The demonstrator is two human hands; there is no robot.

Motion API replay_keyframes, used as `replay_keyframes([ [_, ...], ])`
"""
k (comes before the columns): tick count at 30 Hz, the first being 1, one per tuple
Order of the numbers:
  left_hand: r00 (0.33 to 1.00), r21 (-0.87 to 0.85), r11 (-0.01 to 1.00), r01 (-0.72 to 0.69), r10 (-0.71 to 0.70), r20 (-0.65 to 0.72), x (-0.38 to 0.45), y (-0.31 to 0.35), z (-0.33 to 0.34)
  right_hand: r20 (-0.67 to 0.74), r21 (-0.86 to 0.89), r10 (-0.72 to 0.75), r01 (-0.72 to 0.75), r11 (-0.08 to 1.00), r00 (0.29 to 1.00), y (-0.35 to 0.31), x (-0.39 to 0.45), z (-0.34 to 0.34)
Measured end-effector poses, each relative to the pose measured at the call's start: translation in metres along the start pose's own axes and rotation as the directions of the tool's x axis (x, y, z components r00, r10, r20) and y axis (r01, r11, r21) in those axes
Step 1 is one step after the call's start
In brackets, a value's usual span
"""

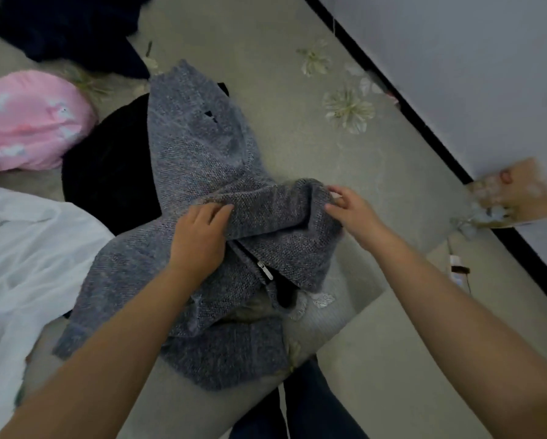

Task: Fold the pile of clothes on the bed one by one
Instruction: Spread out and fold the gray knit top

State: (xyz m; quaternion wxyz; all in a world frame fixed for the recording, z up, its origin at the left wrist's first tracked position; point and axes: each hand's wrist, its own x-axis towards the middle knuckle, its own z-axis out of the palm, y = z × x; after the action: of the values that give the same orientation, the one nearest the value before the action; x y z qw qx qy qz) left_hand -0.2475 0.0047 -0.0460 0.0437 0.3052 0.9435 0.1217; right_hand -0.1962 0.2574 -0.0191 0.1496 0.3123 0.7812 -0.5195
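Grey knitted zip-up sweater (pixel 202 160) gripped on the bed (pixel 297 58) by both hands.
Left hand (pixel 199 239) and right hand (pixel 349 213) pinch bunched knit; loose sleeves could skew the fold.

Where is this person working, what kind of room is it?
Most likely a bedroom at home. A bed sheet with a flower print covers the surface, loose clothes lie on it, such as a grey knit sweater and a pink garment, and a plain wall runs alongside.
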Motion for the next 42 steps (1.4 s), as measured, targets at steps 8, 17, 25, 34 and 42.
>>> replay_keyframes([
  [8,0.978,-0.094,0.991,-0.095,0.110,0.177,0.025,0.039,0.028,0.017,-0.012,-0.060,0.060,0.998,0.998,0.086,-0.032,0.016],
  [17,0.766,-0.044,0.887,-0.460,0.421,0.486,0.109,0.112,0.041,-0.015,0.176,-0.101,0.102,0.979,0.995,0.111,-0.048,0.033],
  [25,0.904,-0.182,0.973,-0.145,0.205,0.375,0.109,0.091,0.024,0.049,0.229,0.095,-0.104,0.968,0.994,0.134,-0.052,0.052],
  [34,0.970,0.058,0.982,0.180,-0.187,0.156,0.055,0.005,-0.013,-0.094,0.138,0.250,-0.236,0.962,0.964,0.097,-0.046,0.108],
  [42,0.920,0.131,0.910,0.393,-0.390,-0.052,0.009,-0.038,-0.096,-0.269,-0.200,-0.111,0.057,0.978,0.957,-0.025,-0.027,0.080],
])
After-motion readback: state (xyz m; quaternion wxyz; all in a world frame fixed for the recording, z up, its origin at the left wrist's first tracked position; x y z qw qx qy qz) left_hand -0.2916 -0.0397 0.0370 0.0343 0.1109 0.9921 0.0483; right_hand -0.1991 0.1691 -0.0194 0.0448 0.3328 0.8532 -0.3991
